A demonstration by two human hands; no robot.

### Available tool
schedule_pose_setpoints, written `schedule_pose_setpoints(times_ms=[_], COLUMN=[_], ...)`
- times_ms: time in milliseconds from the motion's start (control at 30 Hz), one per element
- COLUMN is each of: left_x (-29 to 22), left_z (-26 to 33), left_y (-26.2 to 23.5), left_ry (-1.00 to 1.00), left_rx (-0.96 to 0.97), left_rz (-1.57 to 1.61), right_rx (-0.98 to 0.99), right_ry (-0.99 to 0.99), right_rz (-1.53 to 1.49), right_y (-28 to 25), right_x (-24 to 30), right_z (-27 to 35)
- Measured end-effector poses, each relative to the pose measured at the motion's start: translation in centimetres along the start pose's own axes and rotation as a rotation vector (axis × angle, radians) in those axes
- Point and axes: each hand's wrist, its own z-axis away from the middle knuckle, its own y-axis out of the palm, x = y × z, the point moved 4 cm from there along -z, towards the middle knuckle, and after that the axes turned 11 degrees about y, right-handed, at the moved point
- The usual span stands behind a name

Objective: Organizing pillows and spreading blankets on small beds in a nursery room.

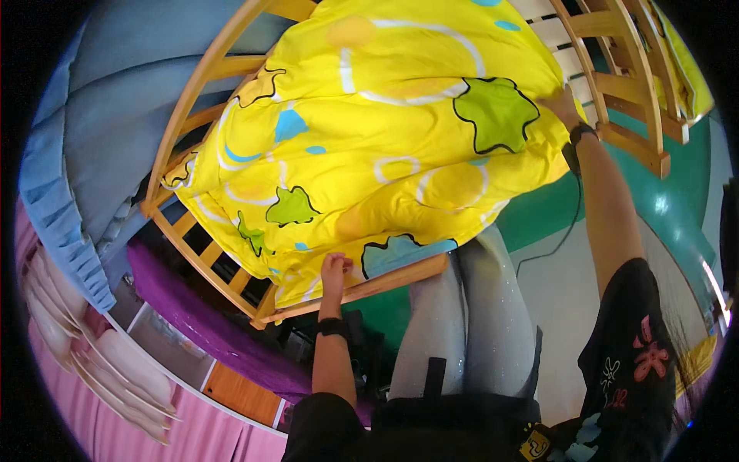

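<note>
A bright yellow quilt [431, 146] with green, blue and orange blob shapes is spread in loose folds over a small wooden bed frame [185, 115]. At its near edge, beside the front rail [400, 277], my left hand [336, 269] has its fingers curled in on the fabric. Farther off to the right, my right hand [566, 110] grips the quilt's right edge, part of its fingers lost against the cloth. Dark bands circle both wrists. The quilt hides most of the bed's inside; a few pale slats [573, 65] show at the far right.
Another wooden bed frame [635, 92] with yellow bedding stands at the right. Blue-grey padded furniture [138, 92] lies to the left, with a purple cloth [200, 323] below it. Pink curtains [208, 423] hang at the lower left. The floor [570, 262] is green and grey.
</note>
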Motion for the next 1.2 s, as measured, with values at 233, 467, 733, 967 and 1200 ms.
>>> schedule_pose_setpoints(times_ms=[233, 467, 733, 967, 1200], left_x=[-4.8, -25.3, -34.8, -29.5, -24.5], left_z=[-0.6, 1.0, -2.2, -3.4, -1.6], left_y=[8.6, 11.2, 13.9, 17.2, 20.4], left_ry=[0.287, 0.881, 0.535, 0.113, 0.390], left_rx=[0.092, -0.021, -0.166, 0.280, 0.156], left_rz=[-0.126, -0.327, -0.278, -1.069, -0.760], right_rx=[0.077, 0.264, 0.884, 1.009, 0.665], right_ry=[0.095, -0.614, -1.125, -1.103, -0.303], right_rz=[0.163, 0.048, 0.074, 0.216, -0.834], right_y=[-3.2, -2.6, 2.8, 1.5, 0.1], right_x=[-4.6, 8.9, 22.5, 22.3, 12.6], right_z=[-1.2, 20.0, 48.1, 47.8, 29.1])
